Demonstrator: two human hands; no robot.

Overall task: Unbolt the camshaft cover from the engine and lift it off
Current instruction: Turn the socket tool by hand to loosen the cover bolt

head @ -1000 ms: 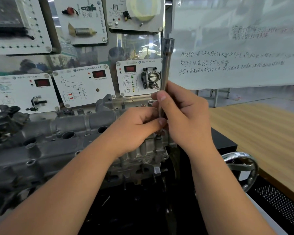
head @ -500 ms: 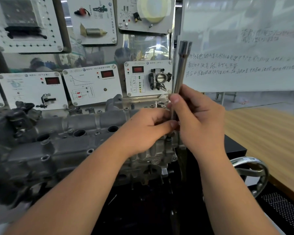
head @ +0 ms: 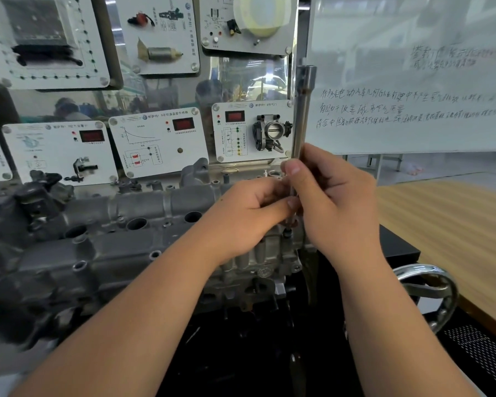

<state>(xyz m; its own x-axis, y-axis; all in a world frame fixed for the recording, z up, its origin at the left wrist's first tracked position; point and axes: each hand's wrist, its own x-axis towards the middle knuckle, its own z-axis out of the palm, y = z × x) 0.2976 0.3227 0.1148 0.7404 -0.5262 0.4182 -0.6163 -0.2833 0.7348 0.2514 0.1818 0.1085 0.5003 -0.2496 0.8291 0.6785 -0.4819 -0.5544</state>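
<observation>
The grey camshaft cover [head: 143, 207] lies across the engine [head: 103, 262] from left to centre, with several round holes along its top. A long steel socket extension [head: 303, 110] stands nearly upright over the cover's right end, its lower tip at a bolt [head: 287, 232]. My right hand [head: 335, 202] grips the bar's lower part from the right. My left hand [head: 249, 213] pinches the same lower part from the left, thumb against the shaft. The fingers hide where the bar meets the bolt.
Sensor display panels [head: 158, 141] hang right behind the engine, one carrying a throttle body [head: 271, 133]. A whiteboard [head: 413, 75] with handwriting fills the upper right. A wooden table [head: 453, 230] lies to the right, and a chrome handwheel [head: 433, 293] sticks out at lower right.
The view has shifted, so the engine and both hands sit further right in the frame. The bar stands a little straighter than half a second ago. Both hands keep their hold on it.
</observation>
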